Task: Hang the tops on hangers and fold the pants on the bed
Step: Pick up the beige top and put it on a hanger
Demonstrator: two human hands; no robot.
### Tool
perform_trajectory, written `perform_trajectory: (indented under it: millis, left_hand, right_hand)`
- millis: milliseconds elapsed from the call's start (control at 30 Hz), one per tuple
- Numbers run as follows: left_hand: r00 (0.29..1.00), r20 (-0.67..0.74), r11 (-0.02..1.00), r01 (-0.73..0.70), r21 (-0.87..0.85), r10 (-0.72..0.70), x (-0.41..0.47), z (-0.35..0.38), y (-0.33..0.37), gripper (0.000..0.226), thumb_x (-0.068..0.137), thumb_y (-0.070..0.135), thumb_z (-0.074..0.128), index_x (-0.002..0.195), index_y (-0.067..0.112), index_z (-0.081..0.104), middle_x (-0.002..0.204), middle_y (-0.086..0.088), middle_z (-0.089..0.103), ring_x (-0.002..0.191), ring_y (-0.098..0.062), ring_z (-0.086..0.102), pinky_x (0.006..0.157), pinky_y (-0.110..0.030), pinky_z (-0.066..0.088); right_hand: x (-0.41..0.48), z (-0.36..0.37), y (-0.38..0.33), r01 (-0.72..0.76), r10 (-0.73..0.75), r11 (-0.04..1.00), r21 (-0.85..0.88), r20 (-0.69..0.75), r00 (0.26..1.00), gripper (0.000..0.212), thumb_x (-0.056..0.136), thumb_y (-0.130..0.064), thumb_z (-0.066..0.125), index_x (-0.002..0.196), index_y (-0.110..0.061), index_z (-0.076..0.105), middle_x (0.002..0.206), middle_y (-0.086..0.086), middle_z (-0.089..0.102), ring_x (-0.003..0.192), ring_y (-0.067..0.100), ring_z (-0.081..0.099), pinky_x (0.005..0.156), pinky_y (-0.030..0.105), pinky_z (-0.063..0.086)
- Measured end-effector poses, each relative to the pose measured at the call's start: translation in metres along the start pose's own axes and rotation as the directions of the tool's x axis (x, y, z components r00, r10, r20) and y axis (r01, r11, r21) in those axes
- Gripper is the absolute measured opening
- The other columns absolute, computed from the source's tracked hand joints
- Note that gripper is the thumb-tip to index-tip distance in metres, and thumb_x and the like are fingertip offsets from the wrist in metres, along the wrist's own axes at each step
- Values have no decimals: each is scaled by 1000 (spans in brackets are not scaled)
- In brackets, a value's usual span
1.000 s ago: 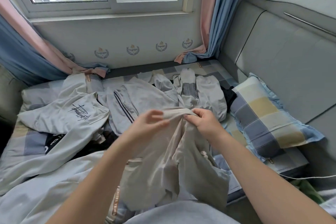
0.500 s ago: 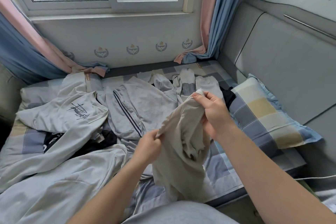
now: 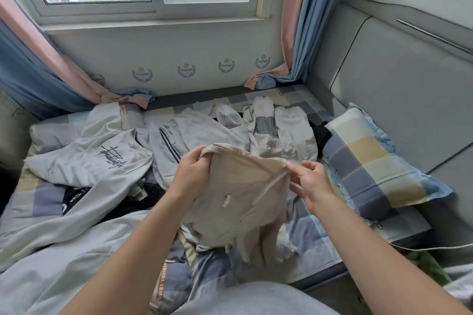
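Beige garment (image 3: 238, 194) hangs over the bed's checked sheet (image 3: 309, 235), one top corner bunched tight in the left hand (image 3: 194, 174); the right hand (image 3: 311, 183) meets the opposite edge, pinching or just touching I can't tell

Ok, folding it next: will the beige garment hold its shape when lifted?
Probably floppy: the beige garment sags in folds below the left hand gripping its top edge. Likely light: the right hand seems to hold its other corner by fingertips alone.
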State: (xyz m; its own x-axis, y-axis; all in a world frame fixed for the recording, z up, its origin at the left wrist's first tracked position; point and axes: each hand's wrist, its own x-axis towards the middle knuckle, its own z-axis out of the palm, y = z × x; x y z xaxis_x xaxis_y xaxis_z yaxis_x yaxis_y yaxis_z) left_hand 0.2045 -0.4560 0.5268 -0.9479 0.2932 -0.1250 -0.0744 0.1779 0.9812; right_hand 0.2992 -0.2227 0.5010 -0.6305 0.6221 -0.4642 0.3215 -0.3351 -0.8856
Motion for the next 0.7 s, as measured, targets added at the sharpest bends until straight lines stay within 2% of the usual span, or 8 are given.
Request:
perform_trajectory:
  millis: [100, 200, 300, 333, 400, 467, 567, 700]
  left_hand:
    - [995, 98, 999, -6, 34, 3, -6, 1, 13, 30, 104, 29, 50, 91, 37, 76, 96, -11, 74, 84, -22, 64, 75, -39, 51]
    - [975, 220, 993, -56, 107, 32, -9, 5, 24, 27, 103, 27, 52, 92, 34, 76, 91, -9, 74, 78, -15, 60, 70, -34, 46]
    - [958, 283, 982, -90, 168, 40, -9, 9, 29, 21, 101, 29, 57, 91, 21, 74, 76, -3, 65, 70, -15, 53, 63, -31, 40]
    - [962, 271, 980, -94, 177, 43, -8, 9, 28, 21, 100, 28, 58, 89, 17, 74, 75, -4, 65, 70, -15, 53, 62, -30, 39]
    - [978, 206, 985, -58, 165, 24, -5, 8, 23, 16, 98, 22, 62, 90, 16, 75, 81, -8, 72, 73, -15, 57, 64, -28, 42]
    - [992, 124, 990, 17, 142, -35, -2, 3, 14, 10, 95, 19, 65, 100, 18, 73, 92, -7, 75, 73, -14, 61, 60, -23, 45]
    - [983, 73, 968, 152, 199, -169, 0, -7, -7, 29, 93, 28, 69, 120, 16, 66, 112, -5, 69, 82, -5, 63, 58, -17, 47]
    - [933, 126, 898, 279, 340, -338, -10, -11, -38, 46, 92, 39, 70, 128, 14, 60, 121, -7, 65, 84, -9, 59, 59, -21, 44]
  right_hand:
    - [-18, 5, 10, 296, -280, 914, -278, 98, 955, 64, 88, -29, 76, 137, -22, 36, 139, 4, 45, 118, 14, 51, 92, 24, 41]
    - [-43, 20, 20, 481, -243, 811, -333, 556, 795, 90, 72, -55, 80, 148, -35, 35, 146, -20, 40, 130, -8, 39, 99, 11, 35]
    - [-56, 39, 34, 407, 8, 819, -404, 717, 697, 41, 76, -28, 82, 110, -43, 65, 98, -21, 70, 89, -7, 64, 73, 12, 48]
    - [-58, 46, 38, 414, 12, 805, -424, 709, 705, 24, 79, -21, 76, 88, -42, 68, 75, -20, 68, 69, -5, 60, 63, 17, 46]
    - [-52, 51, 45, 420, -40, 797, -435, 655, 754, 30, 83, -13, 66, 65, -36, 65, 55, -19, 56, 54, -2, 47, 58, 24, 38]
    - [-48, 50, 43, 327, -47, 868, -375, 593, 804, 31, 91, -2, 63, 72, -27, 68, 67, -12, 64, 65, 6, 56, 65, 30, 45]
    - [-37, 43, 39, 197, -42, 925, -324, 430, 902, 18, 97, -2, 59, 102, -12, 72, 97, 7, 75, 90, 19, 69, 82, 34, 55]
    - [-30, 38, 32, -56, 59, 998, -36, 114, 992, 17, 97, -6, 56, 106, -5, 70, 90, 13, 73, 82, 25, 68, 74, 35, 54]
